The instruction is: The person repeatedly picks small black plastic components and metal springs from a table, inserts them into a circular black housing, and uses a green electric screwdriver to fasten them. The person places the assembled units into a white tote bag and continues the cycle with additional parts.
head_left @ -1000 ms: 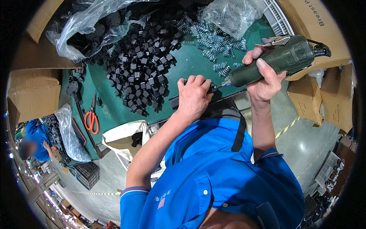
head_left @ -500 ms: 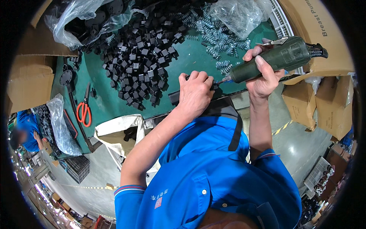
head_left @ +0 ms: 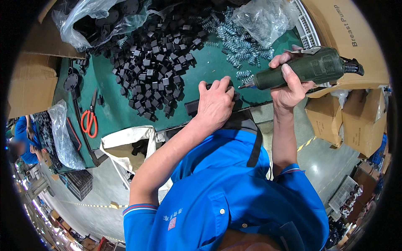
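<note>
My left hand [head_left: 215,102] is curled over a black plastic part [head_left: 192,107] at the near edge of the green table. Its fingers hide most of the part, whose ends show on both sides of the hand. A dark green electric screwdriver [head_left: 299,70] lies nearly level in my right hand [head_left: 289,85], fingers wrapped round its body. The bit points left, close to the part's right end and seemingly just off it. Beyond my hands are a heap of small black blocks [head_left: 155,75] and a pile of metal springs [head_left: 236,42].
Orange-handled scissors [head_left: 89,122] lie at the left of the table [head_left: 197,79]. Plastic bags [head_left: 264,19] sit at the back. An off-white cloth bag [head_left: 125,140] hangs below the front edge. Cardboard boxes [head_left: 362,117] stand at right. Another person [head_left: 26,138] works at far left.
The screwdriver has shifted slightly to the right, and its bit has drawn back a little from the black part. My left hand stays on the part, with its fingers slightly shifted.
</note>
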{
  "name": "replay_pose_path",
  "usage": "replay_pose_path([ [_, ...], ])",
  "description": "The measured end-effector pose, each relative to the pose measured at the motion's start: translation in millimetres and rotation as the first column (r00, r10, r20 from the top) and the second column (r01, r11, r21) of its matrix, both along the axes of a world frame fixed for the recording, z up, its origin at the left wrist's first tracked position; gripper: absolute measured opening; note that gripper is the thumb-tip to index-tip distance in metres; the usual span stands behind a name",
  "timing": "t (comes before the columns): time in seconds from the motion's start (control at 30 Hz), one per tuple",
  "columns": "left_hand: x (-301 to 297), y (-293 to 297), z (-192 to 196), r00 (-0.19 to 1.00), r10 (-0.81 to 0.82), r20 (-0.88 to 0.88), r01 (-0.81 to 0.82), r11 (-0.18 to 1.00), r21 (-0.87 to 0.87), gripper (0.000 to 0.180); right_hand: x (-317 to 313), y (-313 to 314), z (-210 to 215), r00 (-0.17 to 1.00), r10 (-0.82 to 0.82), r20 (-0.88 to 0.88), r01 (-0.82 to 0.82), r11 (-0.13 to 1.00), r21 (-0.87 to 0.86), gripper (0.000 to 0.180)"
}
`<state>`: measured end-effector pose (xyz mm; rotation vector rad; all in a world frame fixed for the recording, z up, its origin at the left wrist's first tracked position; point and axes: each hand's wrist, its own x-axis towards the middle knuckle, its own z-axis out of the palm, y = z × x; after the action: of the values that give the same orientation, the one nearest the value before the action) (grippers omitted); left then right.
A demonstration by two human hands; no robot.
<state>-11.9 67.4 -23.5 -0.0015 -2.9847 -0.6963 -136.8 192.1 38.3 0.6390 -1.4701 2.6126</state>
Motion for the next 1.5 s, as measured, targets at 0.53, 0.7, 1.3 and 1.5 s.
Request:
replay_pose_path([
  [0.53, -0.7, -2.5, 0.7, 1.000, -0.028, 0.009, 0.027, 0.996, 0.087, 0.031, 1.1, -5.7, -13.5, 0.998, 0.037, 0.045, -0.029, 0.985, -0.167, 0.047],
  [0.7, -1.1, -2.8, 2.3, 0.999, -0.031, 0.022, 0.030, 0.996, 0.081, 0.029, 4.9, -3.8, -17.9, 1.000, -0.005, 0.017, 0.006, 0.995, -0.101, 0.049],
  [1.3, -2.3, -0.8, 1.4, 0.997, -0.040, 0.063, 0.036, 0.997, 0.066, 0.028, -1.0, 14.5, -30.8, 0.978, -0.098, 0.186, 0.140, 0.964, -0.228, 0.041],
  [1.5, -2.6, -1.4, 2.4, 0.997, -0.047, 0.066, 0.043, 0.997, 0.064, 0.031, -5.7, 17.7, -37.3, 0.967, -0.107, 0.229, 0.161, 0.959, -0.232, 0.039],
])
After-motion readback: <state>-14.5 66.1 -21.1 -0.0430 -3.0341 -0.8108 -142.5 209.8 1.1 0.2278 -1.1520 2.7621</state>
